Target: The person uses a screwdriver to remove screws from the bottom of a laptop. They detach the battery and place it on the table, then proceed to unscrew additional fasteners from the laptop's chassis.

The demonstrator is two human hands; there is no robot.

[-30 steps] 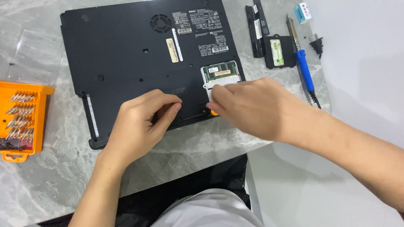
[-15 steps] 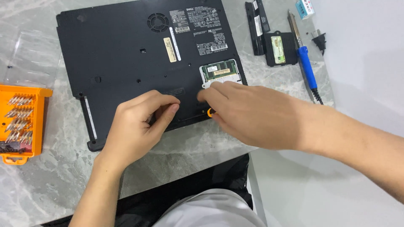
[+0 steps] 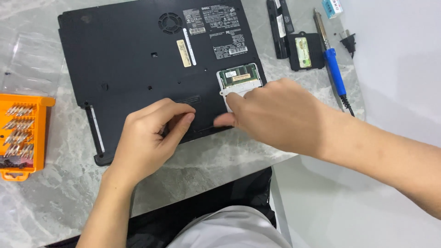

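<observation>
A black laptop (image 3: 138, 59) lies bottom-up on a grey marble table. Near its right edge a small bay is open and shows a green memory module (image 3: 239, 74). A white cover plate (image 3: 228, 93) lies just below the bay. My right hand (image 3: 280, 115) rests over the laptop's front right corner, its fingers closed around a small screwdriver. Only the thin dark shaft (image 3: 205, 127) shows, pointing left. My left hand (image 3: 147, 138) sits on the laptop's front edge, fingers curled and thumb pressed to forefinger. Whether it holds anything is hidden.
An orange case of screwdriver bits (image 3: 20, 133) sits at the table's left edge, with a clear plastic bag (image 3: 27, 59) behind it. At the back right lie a long black bar (image 3: 281, 27), a black cover panel (image 3: 303, 50), a blue-handled soldering iron (image 3: 334, 69) and its plug (image 3: 348, 42).
My right hand has slid left toward my left hand, and the orange part of the tool that showed below it is now covered. My left hand has barely moved.
</observation>
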